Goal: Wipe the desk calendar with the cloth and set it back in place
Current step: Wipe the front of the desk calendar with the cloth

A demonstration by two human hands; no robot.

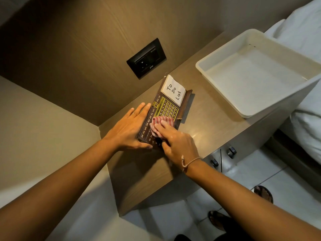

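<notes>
Wiping a calendar at frame centre

The right hand (175,141) presses a bunched red-and-white striped cloth (161,125) onto the flat dark brown desk calendar (166,108); the left hand (129,129), fingers extended, steadies its edge.

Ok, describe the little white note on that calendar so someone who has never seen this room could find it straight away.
Start at the brown bedside counter under the black wall socket plate. A dark brown wooden desk calendar lies flat there, left of the empty white plastic tray. At its far end sits the white paper pad, the only thing there handwritten "To Do List".
</notes>
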